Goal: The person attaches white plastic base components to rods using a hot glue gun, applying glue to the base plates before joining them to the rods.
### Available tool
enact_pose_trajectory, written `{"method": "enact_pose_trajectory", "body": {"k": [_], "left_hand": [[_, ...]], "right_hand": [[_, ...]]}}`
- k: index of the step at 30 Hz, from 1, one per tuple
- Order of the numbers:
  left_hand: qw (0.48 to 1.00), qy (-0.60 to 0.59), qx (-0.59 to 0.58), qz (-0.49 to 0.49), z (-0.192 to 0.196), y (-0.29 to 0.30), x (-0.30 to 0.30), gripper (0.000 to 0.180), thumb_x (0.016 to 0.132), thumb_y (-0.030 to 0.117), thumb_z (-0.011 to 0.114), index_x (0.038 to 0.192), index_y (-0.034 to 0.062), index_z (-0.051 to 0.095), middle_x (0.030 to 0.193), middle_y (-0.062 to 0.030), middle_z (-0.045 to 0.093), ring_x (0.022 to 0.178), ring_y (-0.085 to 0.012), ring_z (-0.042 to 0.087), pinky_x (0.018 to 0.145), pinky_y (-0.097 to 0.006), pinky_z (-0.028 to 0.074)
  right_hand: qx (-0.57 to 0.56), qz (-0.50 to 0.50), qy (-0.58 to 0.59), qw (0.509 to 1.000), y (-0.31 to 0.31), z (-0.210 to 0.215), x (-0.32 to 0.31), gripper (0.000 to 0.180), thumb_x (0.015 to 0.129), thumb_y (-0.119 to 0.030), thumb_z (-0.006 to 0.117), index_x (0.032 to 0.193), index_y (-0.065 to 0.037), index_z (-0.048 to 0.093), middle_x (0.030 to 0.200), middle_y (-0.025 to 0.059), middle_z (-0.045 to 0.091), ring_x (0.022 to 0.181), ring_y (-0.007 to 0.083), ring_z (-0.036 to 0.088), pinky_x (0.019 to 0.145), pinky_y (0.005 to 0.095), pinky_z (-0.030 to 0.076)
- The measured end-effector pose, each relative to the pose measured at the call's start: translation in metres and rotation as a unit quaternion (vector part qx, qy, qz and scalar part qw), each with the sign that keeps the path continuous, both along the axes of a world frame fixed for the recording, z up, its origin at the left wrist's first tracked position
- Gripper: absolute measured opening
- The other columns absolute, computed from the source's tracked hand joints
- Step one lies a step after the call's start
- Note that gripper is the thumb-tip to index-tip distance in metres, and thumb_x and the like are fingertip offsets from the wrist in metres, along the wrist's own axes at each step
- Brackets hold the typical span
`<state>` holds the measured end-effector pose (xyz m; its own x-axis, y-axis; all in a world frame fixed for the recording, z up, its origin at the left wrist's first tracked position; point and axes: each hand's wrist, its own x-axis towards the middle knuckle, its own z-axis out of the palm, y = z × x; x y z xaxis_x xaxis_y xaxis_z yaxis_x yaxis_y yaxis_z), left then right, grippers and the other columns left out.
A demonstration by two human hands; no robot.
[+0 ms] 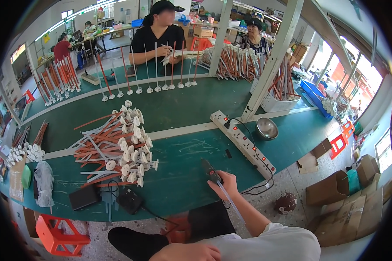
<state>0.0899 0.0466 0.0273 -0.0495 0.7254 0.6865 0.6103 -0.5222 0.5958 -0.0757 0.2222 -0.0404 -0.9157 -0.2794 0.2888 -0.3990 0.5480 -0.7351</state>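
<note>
My right hand [225, 186] is wrapped round a dark glue gun [210, 171], with a long translucent glue stick [231, 199] running back from it along my forearm. The nozzle points away from me over the green table [183, 187]. At the lower edge my left hand [191, 252] rests on my lap, partly cut off, its fingers lying flat with nothing seen in them. Left of the glue gun lies a heap of red-brown and grey sticks [101, 148] with white round bases [133, 148] on their right ends.
A white power strip [244, 143] and a metal bowl [267, 128] are right of the glue gun. Farther back, sticks stand upright on bases [150, 89]; a person [159, 39] sits beyond them. A black box [85, 197], an adapter [130, 200] and cables lie at the near edge.
</note>
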Motion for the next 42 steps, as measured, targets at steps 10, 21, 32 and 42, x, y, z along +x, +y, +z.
{"method": "enact_pose_trajectory", "body": {"k": [10,21,32,42], "left_hand": [[0.999,-0.038,-0.001,-0.02,0.004,0.001,0.004,0.015,0.088,0.021,0.063,0.085,0.0082,0.071,0.089,-0.0113,0.068,0.088,-0.032,0.064,0.08,-0.044,0.052],[0.995,-0.092,0.002,-0.048,0.013,0.002,0.006,0.015,0.088,0.022,0.064,0.085,0.0089,0.071,0.089,-0.0111,0.069,0.089,-0.0332,0.065,0.08,-0.045,0.052],[0.995,-0.059,0.004,0.075,0.026,-0.002,0.011,0.013,0.086,0.021,0.067,0.092,0.0097,0.072,0.091,-0.0083,0.07,0.094,-0.0289,0.065,0.088,-0.043,0.048],[0.982,-0.137,0.085,-0.101,0.058,-0.009,-0.02,0.025,0.092,0.034,0.066,0.087,0.0091,0.068,0.095,-0.0104,0.065,0.086,-0.0319,0.062,0.084,-0.047,0.047]], "right_hand": [[-0.004,0.006,0.02,1.0,0.0,0.003,0.001,0.03,0.073,-0.016,0.08,0.097,-0.002,0.069,0.078,0.0163,0.066,0.069,0.0352,0.065,0.062,0.0393,0.05],[-0.004,0.001,0.015,1.0,0.003,-0.002,0.002,0.033,0.072,-0.016,0.08,0.099,-0.001,0.069,0.076,0.0146,0.066,0.068,0.0305,0.065,0.063,0.0353,0.05],[-0.009,0.002,0.0,1.0,-0.002,0.007,0.001,0.03,0.076,-0.017,0.079,0.099,-0.001,0.069,0.083,0.0171,0.068,0.073,0.036,0.066,0.065,0.0389,0.051],[0.001,-0.004,0.003,1.0,0.006,0.002,0.001,0.032,0.075,-0.016,0.08,0.1,0.0,0.069,0.083,0.017,0.068,0.073,0.0361,0.066,0.065,0.039,0.051]]}}
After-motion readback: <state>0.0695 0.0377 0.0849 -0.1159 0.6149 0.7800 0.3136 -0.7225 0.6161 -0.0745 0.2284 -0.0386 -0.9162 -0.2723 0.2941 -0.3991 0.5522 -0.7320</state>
